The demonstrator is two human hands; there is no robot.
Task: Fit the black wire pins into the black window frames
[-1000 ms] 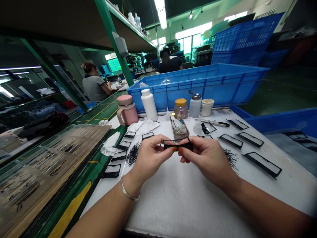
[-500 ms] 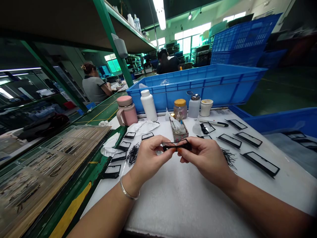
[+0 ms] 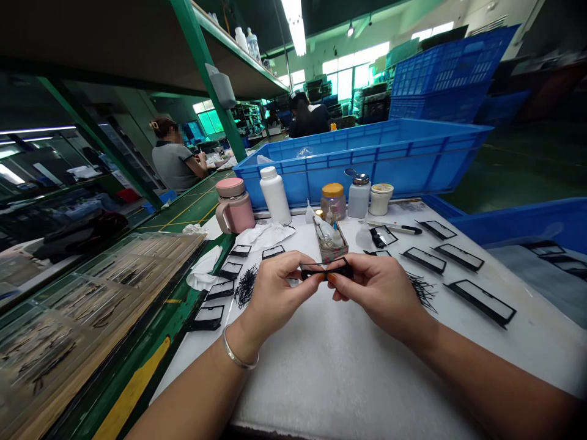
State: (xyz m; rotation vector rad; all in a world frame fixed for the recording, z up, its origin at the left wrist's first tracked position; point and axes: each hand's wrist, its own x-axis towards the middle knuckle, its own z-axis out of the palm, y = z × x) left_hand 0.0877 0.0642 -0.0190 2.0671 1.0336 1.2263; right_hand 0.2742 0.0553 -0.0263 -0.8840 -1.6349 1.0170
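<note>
Between my two hands, above the white tabletop (image 3: 339, 366), is a black rectangular frame (image 3: 337, 269) with a see-through middle. My left hand (image 3: 277, 284) pinches its left end between thumb and fingers. At the other end, my right hand (image 3: 383, 287) grips it the same way, and the two thumb tips nearly meet at its near edge. Fingers cover much of the frame. Similar black frames lie on both sides, such as one at the right (image 3: 481, 301) and one at the left (image 3: 207, 316). Piles of thin black strips (image 3: 246, 286) lie beside each hand.
Behind my hands stand a small box of droppers (image 3: 332, 252), a pink mug (image 3: 235, 208), a white bottle (image 3: 275, 195), a yellow-lidded jar (image 3: 333, 203) and a pump bottle (image 3: 359, 197). A large blue crate (image 3: 380, 159) borders the back. Clear trays (image 3: 82, 299) lie left. Two people sit farther off.
Almost nothing differs. Both hands keep the black frame in the same place and grip; the view has shifted very slightly.
</note>
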